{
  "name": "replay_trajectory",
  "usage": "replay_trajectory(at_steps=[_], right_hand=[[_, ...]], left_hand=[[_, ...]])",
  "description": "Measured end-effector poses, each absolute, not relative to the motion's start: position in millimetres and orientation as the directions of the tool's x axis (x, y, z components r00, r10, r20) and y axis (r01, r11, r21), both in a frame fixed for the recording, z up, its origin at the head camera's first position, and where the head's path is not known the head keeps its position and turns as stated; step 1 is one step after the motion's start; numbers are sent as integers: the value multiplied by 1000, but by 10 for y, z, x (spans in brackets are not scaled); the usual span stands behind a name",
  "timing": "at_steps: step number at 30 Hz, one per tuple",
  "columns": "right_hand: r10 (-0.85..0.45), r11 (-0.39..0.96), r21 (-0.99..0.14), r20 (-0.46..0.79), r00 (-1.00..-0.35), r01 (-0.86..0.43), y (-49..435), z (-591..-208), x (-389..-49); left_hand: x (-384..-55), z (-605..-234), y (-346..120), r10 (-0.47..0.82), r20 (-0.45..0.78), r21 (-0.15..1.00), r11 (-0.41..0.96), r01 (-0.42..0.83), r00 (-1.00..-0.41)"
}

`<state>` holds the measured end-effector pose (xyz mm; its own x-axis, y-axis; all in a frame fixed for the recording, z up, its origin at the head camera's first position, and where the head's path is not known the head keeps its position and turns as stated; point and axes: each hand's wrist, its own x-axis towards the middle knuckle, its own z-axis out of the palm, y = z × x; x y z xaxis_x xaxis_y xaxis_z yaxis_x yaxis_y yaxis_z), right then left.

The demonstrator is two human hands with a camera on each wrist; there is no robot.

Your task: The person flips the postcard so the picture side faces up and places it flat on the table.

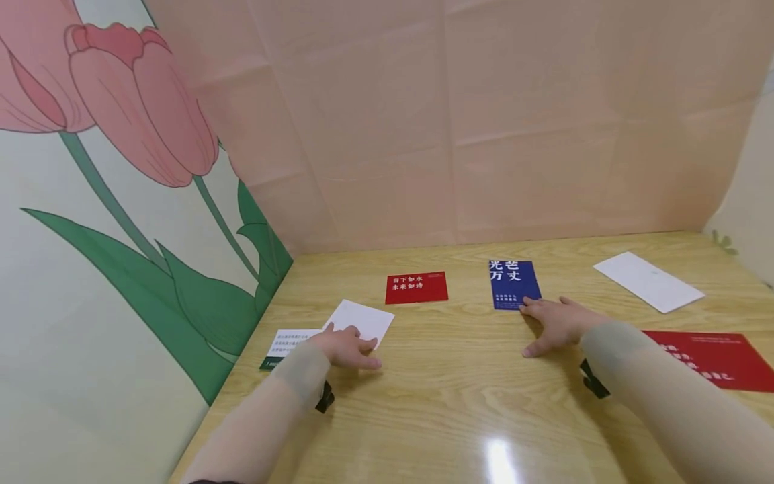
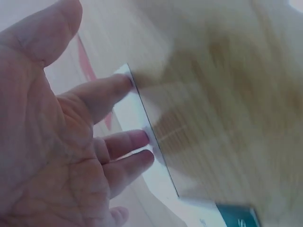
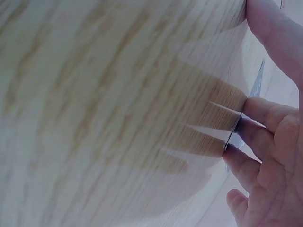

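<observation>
My left hand [image 1: 345,347] rests its fingertips on a plain white card [image 1: 358,318] at the left of the table. In the left wrist view its fingers lie extended on the near edge of that white card [image 2: 130,111], thumb held apart. Fingertips of my right hand [image 1: 559,323] touch the lower right corner of a blue card [image 1: 514,279] with white characters. The right wrist view shows several fingers at the edge of the blue card [image 3: 257,82], seen nearly edge-on, with the thumb spread away. Neither hand curls round its card.
A white card with a green strip [image 1: 290,341] lies partly behind the left hand. A small red card [image 1: 417,288] lies between the hands, farther back. On the right are a long white card [image 1: 650,282] and a larger red card [image 1: 728,363], partly covered by the forearm.
</observation>
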<state>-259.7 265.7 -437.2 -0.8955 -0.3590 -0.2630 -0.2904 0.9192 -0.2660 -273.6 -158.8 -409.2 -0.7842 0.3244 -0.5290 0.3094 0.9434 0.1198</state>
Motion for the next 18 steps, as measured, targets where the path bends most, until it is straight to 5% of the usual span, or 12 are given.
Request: replay_trajectory(at_steps=[7,18], right_hand=[[-355,920,-267,-262,-897,-287,2659,-4389,-2606],[-348,921,-274,-265,-899,-276,2660,-4381,-2599]], left_hand=[[-2530,-4120,-1424,422,-487,143,902,407,-765],[-2234,-4230,-1056,648,-437,187,744,641,-624]])
